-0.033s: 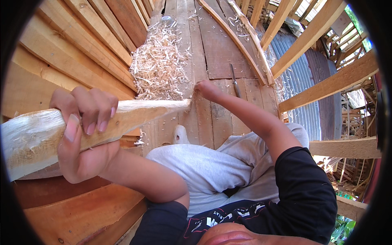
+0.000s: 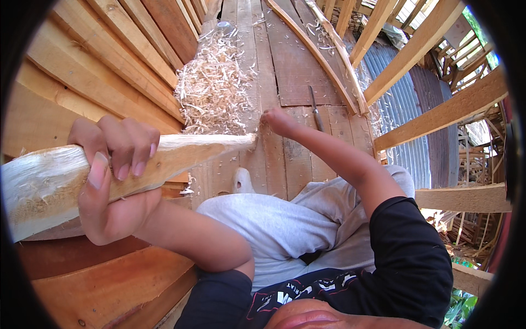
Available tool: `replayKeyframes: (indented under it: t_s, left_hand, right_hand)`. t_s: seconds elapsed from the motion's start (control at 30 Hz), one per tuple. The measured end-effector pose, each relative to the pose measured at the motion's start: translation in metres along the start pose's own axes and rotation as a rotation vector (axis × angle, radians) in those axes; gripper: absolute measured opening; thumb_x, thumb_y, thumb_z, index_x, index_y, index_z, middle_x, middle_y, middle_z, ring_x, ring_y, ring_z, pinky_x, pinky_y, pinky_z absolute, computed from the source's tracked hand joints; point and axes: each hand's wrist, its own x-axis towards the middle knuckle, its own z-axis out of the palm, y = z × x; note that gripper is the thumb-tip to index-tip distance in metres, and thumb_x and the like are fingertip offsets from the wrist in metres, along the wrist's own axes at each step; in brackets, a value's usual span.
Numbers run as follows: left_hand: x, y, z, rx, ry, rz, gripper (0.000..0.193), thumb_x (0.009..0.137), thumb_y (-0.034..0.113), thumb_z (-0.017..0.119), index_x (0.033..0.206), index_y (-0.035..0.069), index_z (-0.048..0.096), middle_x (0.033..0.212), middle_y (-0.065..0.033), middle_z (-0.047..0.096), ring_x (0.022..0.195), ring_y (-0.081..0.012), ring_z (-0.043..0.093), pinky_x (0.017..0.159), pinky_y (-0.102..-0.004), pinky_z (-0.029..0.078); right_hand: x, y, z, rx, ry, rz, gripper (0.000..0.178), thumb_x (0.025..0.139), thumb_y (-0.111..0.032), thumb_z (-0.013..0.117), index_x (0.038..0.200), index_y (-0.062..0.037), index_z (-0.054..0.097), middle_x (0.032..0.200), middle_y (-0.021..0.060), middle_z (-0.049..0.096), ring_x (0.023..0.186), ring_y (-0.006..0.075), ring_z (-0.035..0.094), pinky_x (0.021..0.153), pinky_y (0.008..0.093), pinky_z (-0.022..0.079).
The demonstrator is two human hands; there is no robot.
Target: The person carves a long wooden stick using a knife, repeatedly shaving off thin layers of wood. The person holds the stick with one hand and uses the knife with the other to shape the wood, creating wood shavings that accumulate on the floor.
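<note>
My left hand (image 2: 115, 170) is wrapped round a thick, pale piece of wood (image 2: 181, 159). It reaches in from the left and tapers to a narrow end near the middle. The wood's upper face is whitish and its side more tan, with rough fibres. Just beyond that narrow end, my right hand (image 2: 279, 121) is closed low over the floorboards. What it holds, if anything, cannot be made out. A knife (image 2: 314, 109) with a narrow dark blade lies on the boards to the right of this hand.
A heap of wood shavings (image 2: 213, 88) lies on the plank floor (image 2: 296, 159) ahead, against leaning boards (image 2: 104, 60) at the left. Long thin strips (image 2: 315, 46) lie at the far right. Upright slats (image 2: 444, 118) and corrugated metal (image 2: 408, 109) stand on the right.
</note>
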Motion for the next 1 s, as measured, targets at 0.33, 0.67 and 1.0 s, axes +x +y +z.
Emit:
replayKeyframes:
  t_s: [0.33, 0.67, 1.0]
  left_hand:
    - [-0.002, 0.002, -0.002, 0.014, 0.027, 0.027, 0.017, 0.080, 0.017, 0.049, 0.084, 0.009, 0.036, 0.066, -0.0025, 0.036, 0.060, -0.0119, 0.035, 0.065, -0.0307, 0.032]
    - [-0.001, 0.001, -0.003, -0.008, 0.039, 0.035, 0.019, 0.077, 0.018, 0.052, 0.083, 0.009, 0.036, 0.066, -0.0028, 0.037, 0.059, -0.0120, 0.035, 0.065, -0.0308, 0.033]
    - [-0.002, 0.001, -0.004, 0.016, 0.090, 0.024, 0.018, 0.077, 0.018, 0.052, 0.081, 0.009, 0.036, 0.065, -0.0031, 0.037, 0.058, -0.0121, 0.036, 0.063, -0.0310, 0.033]
  right_hand:
    - [-0.026, -0.028, -0.009, -0.138, -0.015, -0.144, 0.011, 0.073, 0.001, 0.056, 0.085, 0.0019, 0.058, 0.089, 0.0143, 0.058, 0.092, 0.0335, 0.059, 0.080, 0.0416, 0.049]
    - [0.013, 0.018, 0.015, 0.073, 0.214, 0.247, 0.014, 0.074, -0.001, 0.060, 0.085, -0.0028, 0.070, 0.086, 0.0172, 0.067, 0.079, 0.0318, 0.066, 0.074, 0.0380, 0.053]
    - [0.125, -0.026, -0.104, 1.548, 0.919, 0.580, 0.021, 0.082, 0.002, 0.062, 0.103, 0.0078, 0.065, 0.088, 0.0141, 0.069, 0.076, 0.0177, 0.068, 0.065, 0.0245, 0.055]
